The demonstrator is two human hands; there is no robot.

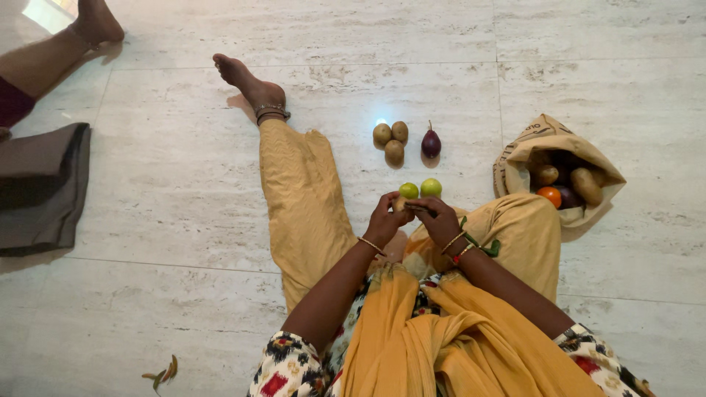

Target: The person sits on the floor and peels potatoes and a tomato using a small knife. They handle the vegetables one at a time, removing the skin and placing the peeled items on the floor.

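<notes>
While both hands [412, 215] meet, limes [420, 189] beside

Surface: pale marble-look tiled floor [184, 184], grey grout lines. Directly on it: three brown round fruits [390, 141] clustered, touching; one dark purple eggplant [431, 143] just beside them; two green limes [420, 189] side by side nearer the person. Open paper bag [548, 143] of produce at right. Folded dark cloth [43, 187] at left. Small leaf scraps [163, 373] bottom left.

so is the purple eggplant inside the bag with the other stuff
No, the purple eggplant lies on the bare floor beside three brown round fruits, apart from the open bag to its right.
</notes>
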